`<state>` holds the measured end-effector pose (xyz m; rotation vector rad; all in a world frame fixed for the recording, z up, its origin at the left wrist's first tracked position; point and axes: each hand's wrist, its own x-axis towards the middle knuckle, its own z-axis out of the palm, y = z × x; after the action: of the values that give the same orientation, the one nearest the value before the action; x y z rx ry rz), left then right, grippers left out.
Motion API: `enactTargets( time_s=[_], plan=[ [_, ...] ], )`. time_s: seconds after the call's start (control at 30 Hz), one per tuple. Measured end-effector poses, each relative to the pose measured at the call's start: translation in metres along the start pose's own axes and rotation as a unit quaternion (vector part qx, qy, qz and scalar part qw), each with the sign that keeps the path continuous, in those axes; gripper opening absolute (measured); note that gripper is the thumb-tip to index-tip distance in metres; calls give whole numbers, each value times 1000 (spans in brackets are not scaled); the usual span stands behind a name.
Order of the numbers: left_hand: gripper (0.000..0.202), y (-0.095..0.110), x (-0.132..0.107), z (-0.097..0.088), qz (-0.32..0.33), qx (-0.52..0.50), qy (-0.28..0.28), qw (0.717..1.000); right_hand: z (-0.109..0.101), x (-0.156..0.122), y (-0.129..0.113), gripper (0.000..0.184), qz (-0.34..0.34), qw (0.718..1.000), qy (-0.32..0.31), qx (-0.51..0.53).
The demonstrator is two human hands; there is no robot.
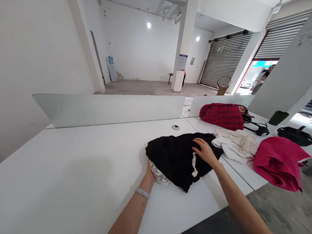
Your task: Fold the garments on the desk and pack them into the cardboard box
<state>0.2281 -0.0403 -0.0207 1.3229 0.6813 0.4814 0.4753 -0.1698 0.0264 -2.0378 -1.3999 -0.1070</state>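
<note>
A black garment (176,158) with a white lace edge (159,176) lies bunched on the white table (70,170). My right hand (203,151) rests flat on top of it with the fingers spread, so it is open. My left hand (150,173) reaches under the garment's left side; its fingers are hidden beneath the cloth and lace. A pale bracelet (142,192) sits on my left wrist.
To the right lie a cream garment (237,144), a magenta garment (278,163) overhanging the table edge and a red plaid garment (222,115). Black straps (258,129), a black bag (294,136) and a dark cup (277,117) sit beyond. A grey divider panel (111,109) stands at the table's back.
</note>
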Motion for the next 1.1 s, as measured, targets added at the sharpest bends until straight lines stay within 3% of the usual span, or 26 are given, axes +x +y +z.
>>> enactTargets(
  time_s=[0.07,0.13,0.2,0.27,0.33,0.4,0.43,0.47,0.53,0.57,0.6,0.73,0.8,0.83,0.87,0.93,1.0,1.1],
  plan=[
    [66,9,1,-5,1,-55,37,998,7,7,20,33,18,998,-52,-43],
    [73,27,2,-15,-5,-139,53,989,16,2,19,26,22,994,-94,-54],
    [74,47,2,-36,-9,-215,55,975,24,-13,2,23,-2,994,-106,-34],
    [70,62,-1,-69,3,-237,76,969,28,-32,-25,22,-48,989,-135,24],
    [70,71,-11,-111,17,-176,141,974,27,-50,-49,21,-98,973,-185,101],
    [65,74,-28,-153,13,-4,245,969,22,-58,-60,23,-126,958,-209,149],
    [60,76,-38,-169,6,119,301,946,20,-57,-59,26,-132,959,-200,153],
    [55,77,-50,-179,2,249,349,903,17,-54,-53,28,-133,964,-180,143],
    [48,79,-76,-182,18,459,390,798,16,-41,-31,26,-120,980,-126,94],
    [45,78,-90,-173,40,521,378,764,17,-33,-18,25,-109,987,-104,62],
    [43,76,-102,-159,74,557,345,752,19,-25,-5,25,-98,991,-88,33],
    [34,51,-145,-77,172,587,65,788,31,-6,31,34,-65,993,-81,-60],
    [32,37,-159,-48,159,592,-11,790,36,-8,36,36,-60,989,-110,-82],
    [28,33,-164,-42,148,592,-24,792,37,-11,38,36,-60,986,-127,-85],
    [25,31,-168,-42,139,586,-25,798,37,-15,39,35,-60,985,-140,-83],
    [30,35,-176,-61,127,556,9,821,33,-24,42,35,-56,984,-151,-71],
    [37,45,-187,-97,124,513,89,845,26,-34,46,35,-49,985,-157,-57],
    [34,55,-209,-154,103,452,247,851,10,-44,47,35,-36,982,-180,-38]
  ],
)
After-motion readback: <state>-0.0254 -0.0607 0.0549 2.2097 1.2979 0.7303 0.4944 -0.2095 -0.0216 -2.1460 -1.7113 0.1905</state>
